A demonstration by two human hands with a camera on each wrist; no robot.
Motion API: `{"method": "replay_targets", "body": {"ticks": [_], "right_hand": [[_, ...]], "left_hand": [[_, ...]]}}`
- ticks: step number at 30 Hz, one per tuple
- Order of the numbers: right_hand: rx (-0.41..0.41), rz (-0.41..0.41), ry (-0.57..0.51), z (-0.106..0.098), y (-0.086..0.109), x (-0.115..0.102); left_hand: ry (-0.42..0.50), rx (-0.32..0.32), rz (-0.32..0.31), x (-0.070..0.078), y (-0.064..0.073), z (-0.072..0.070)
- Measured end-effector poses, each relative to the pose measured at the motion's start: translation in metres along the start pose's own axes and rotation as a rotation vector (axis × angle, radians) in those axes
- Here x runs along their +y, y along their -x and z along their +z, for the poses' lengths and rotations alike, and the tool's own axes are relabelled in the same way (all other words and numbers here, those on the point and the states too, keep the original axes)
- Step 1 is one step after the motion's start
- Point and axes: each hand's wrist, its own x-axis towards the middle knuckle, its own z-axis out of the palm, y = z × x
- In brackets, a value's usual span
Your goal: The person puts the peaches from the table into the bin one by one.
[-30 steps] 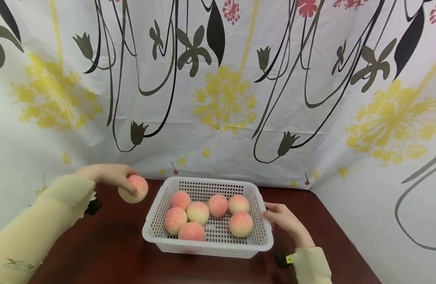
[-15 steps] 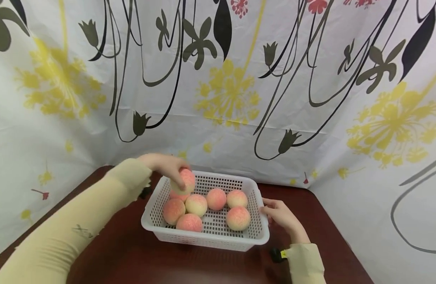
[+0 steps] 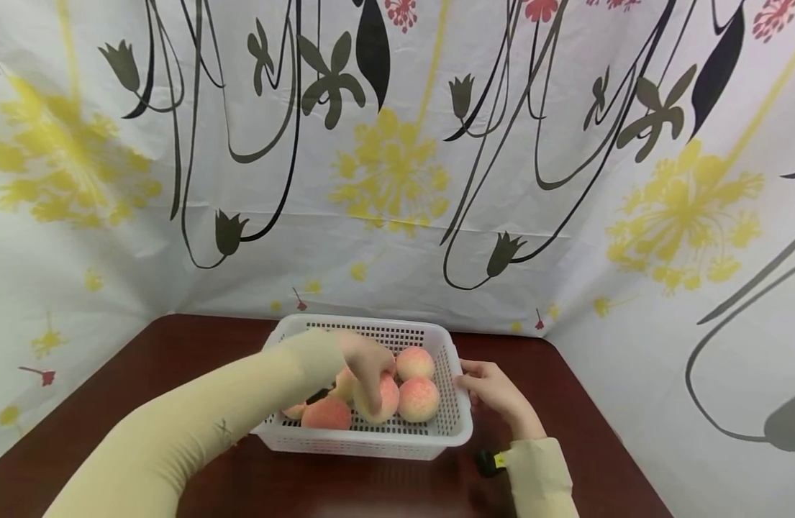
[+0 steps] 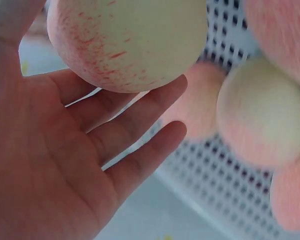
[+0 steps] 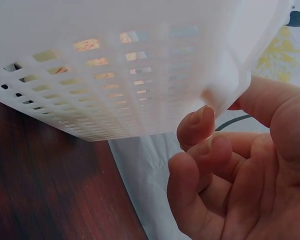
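Observation:
My left hand [image 3: 368, 358] grips a pale yellow and pink peach [image 3: 387, 400] inside the white plastic basket [image 3: 365, 444]. In the left wrist view, the thumb side and fingers curve round this peach [image 4: 135, 42], with the lower fingers spread beneath it. Two peaches lie to its right, a front one [image 3: 419, 400] and a back one [image 3: 415, 364]. Others, including a redder peach [image 3: 327, 414], lie to the left, partly hidden by my sleeve. My right hand [image 3: 497, 392] pinches the basket's right rim, fingers curled under it beside the perforated wall [image 5: 105, 90].
The basket stands on a dark red-brown wooden table [image 3: 565, 432]. Behind and at both sides hangs a white flower-patterned cloth [image 3: 397, 273]. A black wrist device [image 3: 488, 464] sits below my right wrist.
My left hand has carried the peach from left of the basket, across its left rim, to a spot near the two right-hand peaches. My right hand keeps its hold on the rim.

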Motion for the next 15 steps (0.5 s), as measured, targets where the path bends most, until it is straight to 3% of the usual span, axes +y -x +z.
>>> {"method": "replay_targets", "body": {"ticks": [5, 8, 15], "right_hand": [[-0.013, -0.007, -0.008, -0.001, -0.003, -0.002], [-0.024, 0.002, -0.021, -0.001, -0.004, -0.001], [-0.015, -0.008, -0.013, -0.004, -0.003, 0.004]], "left_hand": [[-0.113, -0.043, -0.092, 0.013, -0.012, 0.020], [-0.129, -0.060, -0.141, 0.017, -0.016, 0.029], [-0.074, -0.034, -0.129, 0.020, -0.022, 0.033]]}}
